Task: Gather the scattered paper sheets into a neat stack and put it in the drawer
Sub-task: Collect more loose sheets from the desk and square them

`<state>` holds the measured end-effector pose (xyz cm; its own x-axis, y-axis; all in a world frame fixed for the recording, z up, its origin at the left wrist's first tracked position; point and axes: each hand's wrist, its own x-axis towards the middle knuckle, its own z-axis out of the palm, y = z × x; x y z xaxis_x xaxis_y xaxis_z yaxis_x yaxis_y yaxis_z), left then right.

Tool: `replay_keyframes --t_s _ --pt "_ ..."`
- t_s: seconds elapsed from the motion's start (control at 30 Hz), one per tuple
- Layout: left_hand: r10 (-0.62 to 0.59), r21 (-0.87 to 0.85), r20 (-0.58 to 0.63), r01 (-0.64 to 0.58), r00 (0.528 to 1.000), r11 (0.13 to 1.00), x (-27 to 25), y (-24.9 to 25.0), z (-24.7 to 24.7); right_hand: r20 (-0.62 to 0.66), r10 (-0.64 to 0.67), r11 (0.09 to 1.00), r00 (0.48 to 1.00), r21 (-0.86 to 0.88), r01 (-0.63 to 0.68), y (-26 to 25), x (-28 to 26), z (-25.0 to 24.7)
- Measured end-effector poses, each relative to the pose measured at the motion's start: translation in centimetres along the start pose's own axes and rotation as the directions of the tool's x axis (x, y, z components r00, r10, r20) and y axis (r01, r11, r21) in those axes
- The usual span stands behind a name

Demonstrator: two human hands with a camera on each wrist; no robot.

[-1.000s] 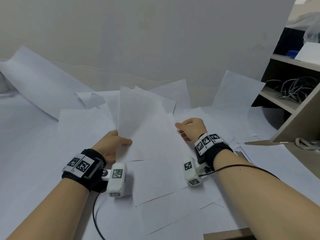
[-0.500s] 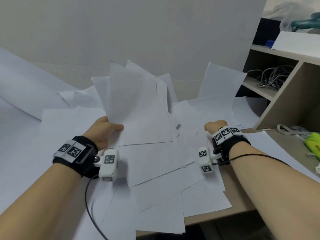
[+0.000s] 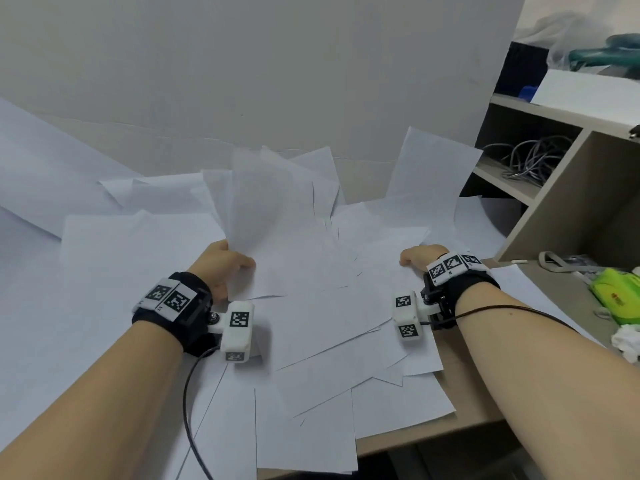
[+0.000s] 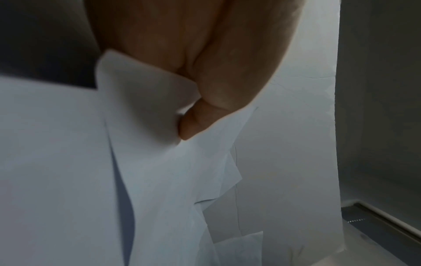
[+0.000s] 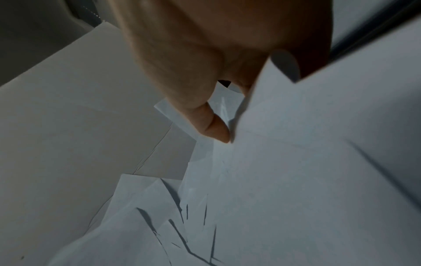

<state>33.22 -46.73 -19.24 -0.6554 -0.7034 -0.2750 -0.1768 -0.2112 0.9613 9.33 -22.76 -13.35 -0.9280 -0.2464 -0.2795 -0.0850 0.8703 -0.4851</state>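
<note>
Many white paper sheets (image 3: pixel 332 323) lie scattered and overlapping across the desk. My left hand (image 3: pixel 221 265) grips the left edge of a bunch of sheets (image 3: pixel 270 216) that fan upward toward the wall; in the left wrist view the thumb (image 4: pixel 193 124) pinches the paper (image 4: pixel 159 162). My right hand (image 3: pixel 419 259) is at the right side of the pile, its fingers tucked under sheet edges (image 5: pixel 296 162) with the thumb (image 5: pixel 216 129) on top. No drawer shows in any view.
A beige shelf unit (image 3: pixel 568 209) with coiled cables (image 3: pixel 530 161) stands at the right. A green packet (image 3: pixel 616 299) and crumpled tissue (image 3: pixel 627 344) lie on the desk's right part. A grey wall (image 3: pixel 277 81) runs behind. The desk's front edge (image 3: pixel 415 441) is near.
The left hand has lifted its bunch of sheets so they fan up. The right hand let go of the middle sheets and moved right to the pile's right edge.
</note>
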Motion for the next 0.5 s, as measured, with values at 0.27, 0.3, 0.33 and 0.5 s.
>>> replay_keyframes --t_s 0.27,0.3,0.33,0.5 --pt "0.004 -0.065 0.042 -0.002 0.999 0.998 0.3 -0.7 0.0 0.078 -0.032 0.994 0.996 0.107 0.024 0.5 -0.8 0.7" --pt "0.003 -0.072 0.045 0.0 0.999 0.997 0.3 -0.8 0.0 0.065 -0.051 0.995 0.997 0.092 0.045 0.4 -0.7 0.8" --pt "-0.001 -0.075 0.048 0.004 0.999 0.997 0.2 -0.8 0.1 0.057 -0.054 0.996 0.997 0.078 0.049 0.3 -0.9 0.8" --pt "-0.025 -0.073 0.052 0.028 0.998 0.997 0.2 -0.7 -0.1 -0.02 -0.018 0.996 1.0 0.085 0.02 -0.7 -1.7 0.8"
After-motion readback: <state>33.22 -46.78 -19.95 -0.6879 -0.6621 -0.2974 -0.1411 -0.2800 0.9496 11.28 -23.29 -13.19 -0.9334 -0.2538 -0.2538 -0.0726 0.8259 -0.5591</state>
